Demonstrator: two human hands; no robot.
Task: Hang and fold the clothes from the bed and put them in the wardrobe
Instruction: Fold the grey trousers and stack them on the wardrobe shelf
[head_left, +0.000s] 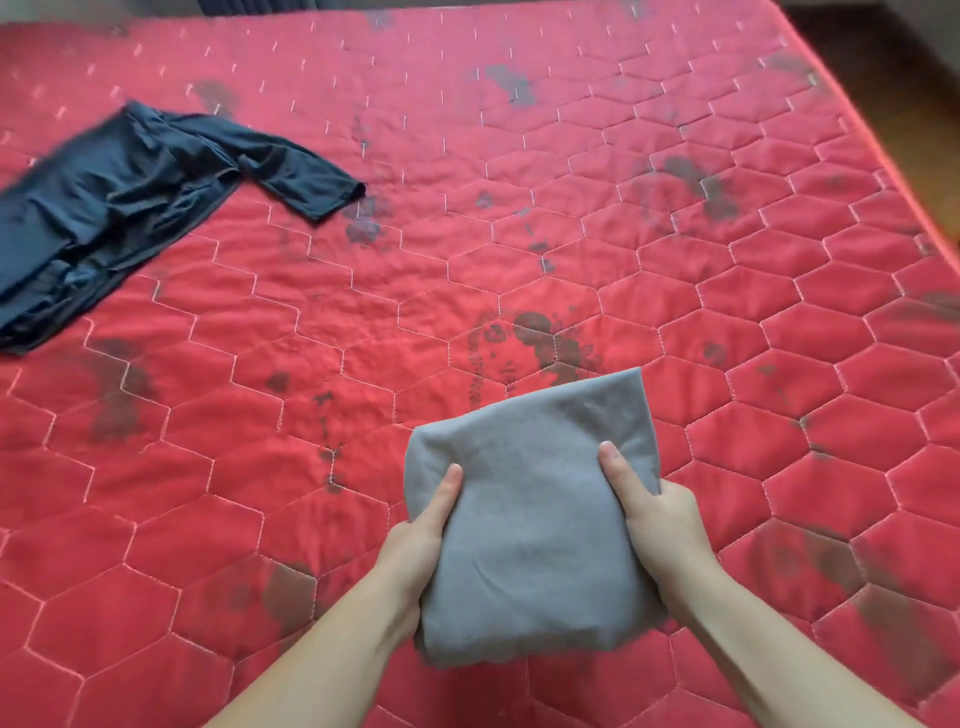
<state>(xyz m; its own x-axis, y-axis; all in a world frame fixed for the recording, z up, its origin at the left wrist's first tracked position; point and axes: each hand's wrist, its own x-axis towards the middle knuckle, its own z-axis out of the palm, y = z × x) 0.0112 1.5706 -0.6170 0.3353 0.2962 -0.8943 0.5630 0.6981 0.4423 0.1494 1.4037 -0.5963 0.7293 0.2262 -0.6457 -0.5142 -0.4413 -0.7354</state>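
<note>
A folded grey garment (535, 519) was held above the bed (519, 234), toward its near edge. The left hand (415, 540) gripped the garment's left side with the thumb laid on top and the fingers hidden beneath; the right hand (660, 514) gripped the right side in the same way. A dark blue garment (130, 208) lay spread and rumpled by the bed's left edge, well apart from the grey one, one sleeve reaching toward the middle of the red quilted cover.

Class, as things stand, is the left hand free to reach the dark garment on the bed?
Probably not yet: the left hand grips the folded grey cloth along with the right hand. The dark garment lies unobstructed, far left.
</note>
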